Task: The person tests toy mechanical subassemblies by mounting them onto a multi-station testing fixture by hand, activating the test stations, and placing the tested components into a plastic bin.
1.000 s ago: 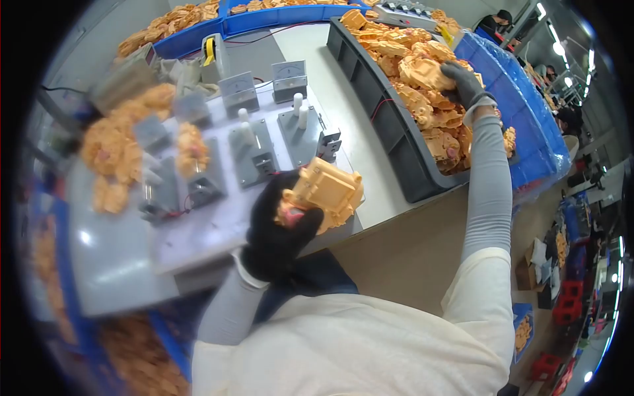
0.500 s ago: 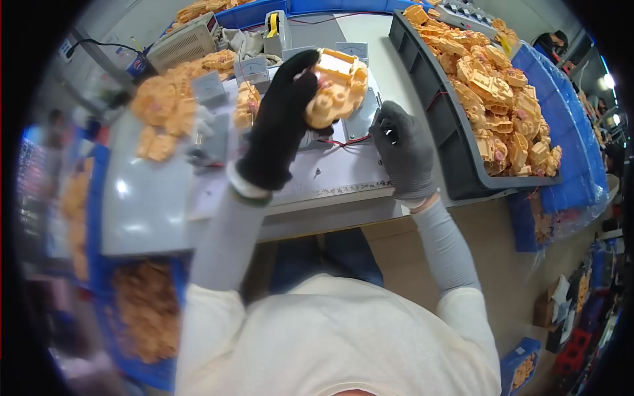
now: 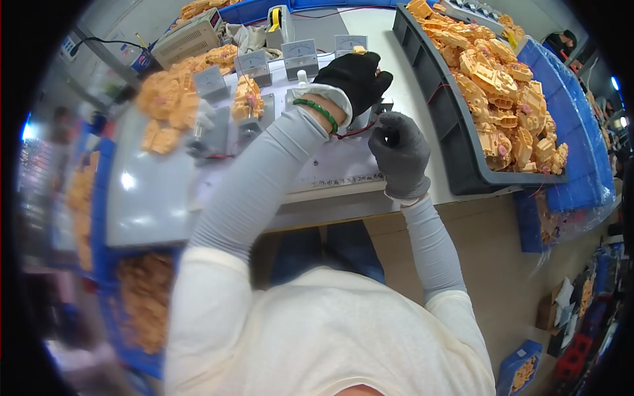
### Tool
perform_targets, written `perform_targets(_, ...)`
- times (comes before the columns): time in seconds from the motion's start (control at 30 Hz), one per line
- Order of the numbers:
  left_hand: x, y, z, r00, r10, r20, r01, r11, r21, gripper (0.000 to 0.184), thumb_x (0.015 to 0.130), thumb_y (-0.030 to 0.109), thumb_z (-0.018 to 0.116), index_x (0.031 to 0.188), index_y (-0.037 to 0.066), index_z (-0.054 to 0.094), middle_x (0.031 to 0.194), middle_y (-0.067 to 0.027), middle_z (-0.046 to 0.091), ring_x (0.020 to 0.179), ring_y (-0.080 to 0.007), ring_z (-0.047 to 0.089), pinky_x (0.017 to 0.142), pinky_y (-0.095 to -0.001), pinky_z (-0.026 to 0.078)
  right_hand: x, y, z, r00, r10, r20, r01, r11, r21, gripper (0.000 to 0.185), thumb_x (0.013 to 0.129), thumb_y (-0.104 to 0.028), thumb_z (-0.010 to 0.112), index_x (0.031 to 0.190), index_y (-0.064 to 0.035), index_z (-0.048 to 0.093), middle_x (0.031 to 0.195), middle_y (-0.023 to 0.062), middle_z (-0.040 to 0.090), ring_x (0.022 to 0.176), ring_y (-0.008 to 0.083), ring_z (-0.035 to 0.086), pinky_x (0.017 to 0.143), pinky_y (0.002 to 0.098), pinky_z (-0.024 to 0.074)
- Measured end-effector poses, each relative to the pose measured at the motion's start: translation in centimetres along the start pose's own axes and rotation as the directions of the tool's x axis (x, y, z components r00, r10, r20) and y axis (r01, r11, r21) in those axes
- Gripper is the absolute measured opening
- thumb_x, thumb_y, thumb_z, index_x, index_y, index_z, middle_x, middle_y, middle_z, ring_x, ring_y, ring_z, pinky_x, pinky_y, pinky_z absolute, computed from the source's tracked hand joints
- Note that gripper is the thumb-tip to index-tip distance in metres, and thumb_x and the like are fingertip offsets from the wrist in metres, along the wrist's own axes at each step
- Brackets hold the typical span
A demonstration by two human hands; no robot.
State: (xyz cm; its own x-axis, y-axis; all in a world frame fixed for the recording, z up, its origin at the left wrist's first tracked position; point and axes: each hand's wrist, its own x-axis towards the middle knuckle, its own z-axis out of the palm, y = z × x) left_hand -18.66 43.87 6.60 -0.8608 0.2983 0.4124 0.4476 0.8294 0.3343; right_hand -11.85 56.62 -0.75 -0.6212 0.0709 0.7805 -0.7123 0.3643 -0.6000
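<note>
My left hand point(image 3: 354, 80), in a black glove, reaches over the rightmost test fixture with its back to the camera. A sliver of an orange plastic part point(image 3: 358, 49) shows beyond its knuckles, and the hand covers the rest. My right hand point(image 3: 401, 152), in a grey glove, is curled with thumb and forefinger together beside the fixture's red and black wires point(image 3: 356, 132). Whatever those fingers pinch is too small to make out. Another orange part point(image 3: 247, 99) rests on a fixture to the left. Panel meters point(image 3: 300, 58) stand behind the fixtures.
A dark grey bin point(image 3: 456, 155) heaped with orange parts stands at the right, with a blue bin point(image 3: 571, 145) beyond it. More orange parts point(image 3: 165, 99) are piled at the left, near a beige instrument point(image 3: 188, 39). Blue bins flank the table's left side.
From the grey bin, my right hand came to the fixture's wires. My left hand carried its orange part forward and right, over the rightmost fixture, and turned its back to the camera.
</note>
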Motion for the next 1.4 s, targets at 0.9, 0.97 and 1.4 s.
perform_targets(0.9,-26.3,-25.0,-16.6,0.375,-0.288,-0.881,0.369,0.918,-0.143,0.036,0.076,0.009,0.066,0.11,0.004,0.053,0.104,-0.0096,0.056,0.095,-0.0198,0.055,0.082,-0.0308,0.044,-1.6,2.0,-3.3,0.837,0.514,0.188,-0.537,0.838,0.1,0.033,0.086,-0.009,0.051,0.118,-0.0011,0.052,0.095,0.0019,0.06,0.078,0.0076,0.053,0.064,0.02,0.0418)
perform_targets(0.97,-26.3,-29.4,-15.4,0.617,-0.321,-0.719,0.524,0.849,0.071,0.05,0.075,0.033,0.068,0.118,0.012,0.051,0.117,-0.0132,0.05,0.107,-0.0282,0.049,0.087,-0.036,0.042,-2.7,3.4,-4.3,0.822,0.565,0.064,-0.56,0.784,0.267,0.032,0.089,-0.018,0.049,0.117,-0.0035,0.053,0.096,0.0012,0.059,0.075,0.0072,0.052,0.06,0.0187,0.0389)
perform_targets(1.4,-30.4,-31.4,-10.5,0.701,-0.587,-0.405,0.665,0.743,0.072,0.062,0.062,0.029,0.072,0.113,0.008,0.043,0.111,-0.0124,0.045,0.109,-0.0334,0.043,0.09,-0.0391,0.041,-3.8,0.7,-6.0,0.841,0.532,-0.095,-0.486,0.822,0.296,0.03,0.09,-0.019,0.048,0.114,-0.0015,0.054,0.092,0.0045,0.061,0.073,0.0094,0.055,0.062,0.0195,0.0425)
